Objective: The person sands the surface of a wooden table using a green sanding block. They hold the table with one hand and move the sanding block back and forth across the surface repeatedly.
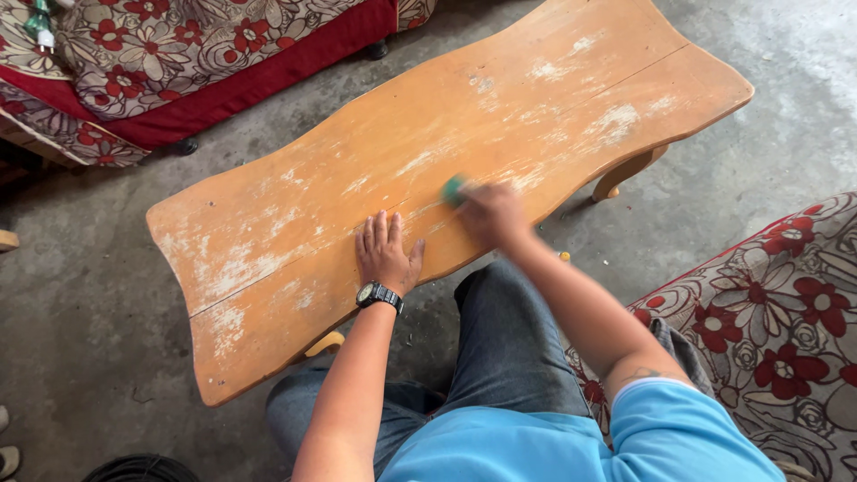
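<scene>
Right hand [493,214], blurry, closed around a small green pad [453,188]. Only a bit of the green pad peeking out at the far left side of the hand, pressed down on the table [268,214]. Hard to tell what kind of pad because of the blur.

Left hand [386,253] just beside it, lying flat on the table near the front edge, fingers spread and pointing away, holding nothing. A black watch [378,295] on that wrist.

Under both hands, a long wooden table with wavy edges, orange-brown, with many pale, rubbed spots in the finish. One curved table leg [625,171] showing at the far right end.

Closer in, grey trousers [509,339] and a light blue shirt [571,446].

Around the table, a grey concrete floor [80,312]. At the right, a seat with red flowers [777,330]. At the top left, another flowered seat with a red edge [178,54].
</scene>
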